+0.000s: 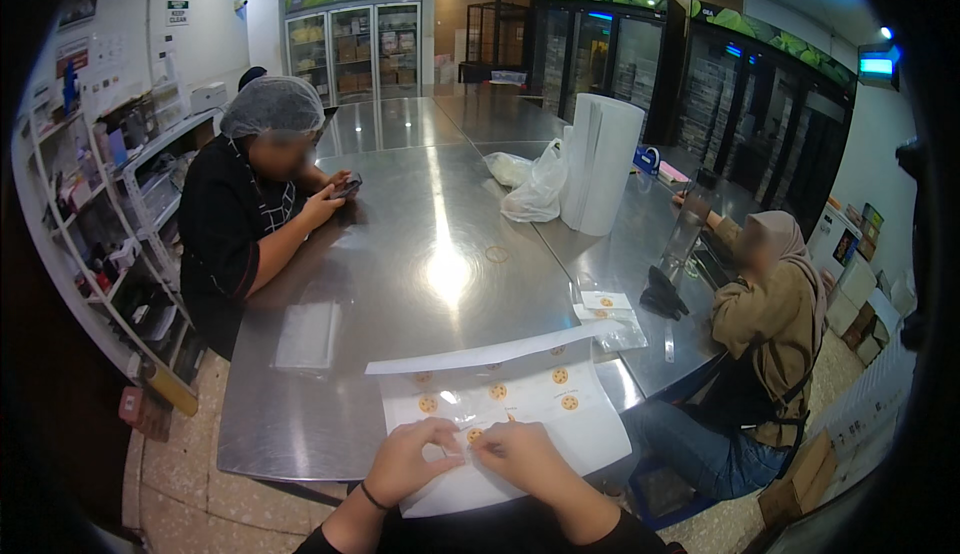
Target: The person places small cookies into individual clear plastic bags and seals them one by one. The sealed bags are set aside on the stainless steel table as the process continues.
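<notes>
A white sheet of printed cookie stickers (570, 434) lies over the near edge of the steel table, its far edge curled up. Clear, shiny plastic (472, 395) covers part of the print. My left hand (416, 453) is low over the sheet's near left part, thumb and forefinger curved around a gap. Close beside it, my right hand (517, 453) has thumb and fingertips drawn together by a printed cookie (475, 435). Whether either hand grips the sheet, a sticker or the plastic is too small to tell.
Clear bags (307, 335) lie left on the steel table (390, 254). At right are labelled packets (611, 321), black gloves (664, 293) and a ruler (669, 340). Farther back stand a white roll (604, 164) and a plastic bag (534, 190). People sit left (225, 201) and right (772, 314).
</notes>
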Available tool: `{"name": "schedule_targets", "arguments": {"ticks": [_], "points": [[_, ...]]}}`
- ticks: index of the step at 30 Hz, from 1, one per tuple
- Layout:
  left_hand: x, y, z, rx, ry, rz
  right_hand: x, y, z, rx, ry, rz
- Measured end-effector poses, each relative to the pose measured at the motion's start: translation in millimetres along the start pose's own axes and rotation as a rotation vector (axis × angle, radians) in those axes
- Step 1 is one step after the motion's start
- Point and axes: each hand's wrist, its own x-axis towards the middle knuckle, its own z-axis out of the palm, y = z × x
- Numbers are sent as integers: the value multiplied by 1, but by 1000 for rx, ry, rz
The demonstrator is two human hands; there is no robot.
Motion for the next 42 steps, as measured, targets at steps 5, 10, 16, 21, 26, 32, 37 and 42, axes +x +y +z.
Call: {"name": "schedule_targets", "arguments": {"ticks": [5,10,16,21,26,32,37,42], "points": [[1,5,-8,321,35,160,-9,0,-15,448,452,106],[-2,17,-16,622,-16,210,-20,41,-83,698,1244,-97],[-3,20,-28,559,-239,143,23,115,-134,-653,1175,-93],[-2,10,-67,-3,-201,192,56,162,-125,-605,466,276],[32,-41,-136,-114,644,126,28,130,-106,-360,825,28],[86,-132,-184,610,875,-2,-14,48,-30,-182,250,-449],[93,-161,-176,739,686,-234,-18,12,8,-75,284,-458],[101,-170,-173,609,771,-291,-13,-7,18,-68,338,-449]]}}
